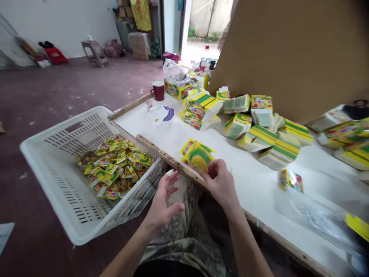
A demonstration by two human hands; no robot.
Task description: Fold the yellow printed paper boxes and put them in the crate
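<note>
My right hand point(221, 184) is closed in a pinch at the lower right edge of a yellow and green printed card point(196, 156), just above the white tabletop near its front edge. The card is slightly blurred, and I cannot tell whether it is one piece or several. My left hand point(164, 204) hangs in the air over my lap, fingers apart and nothing in it. To its left, a white plastic basket point(72, 215) holds a heap of small folded yellow card pieces point(115, 165).
Stacks of yellow-green printed cards point(259, 136) stand along the back of the table point(242, 173). A dark red mug point(158, 91) is at the far left corner. A clear plastic bag point(319, 215) lies at right. Wooden strips point(170, 159) edge the table; a big brown board point(288, 57) rises behind.
</note>
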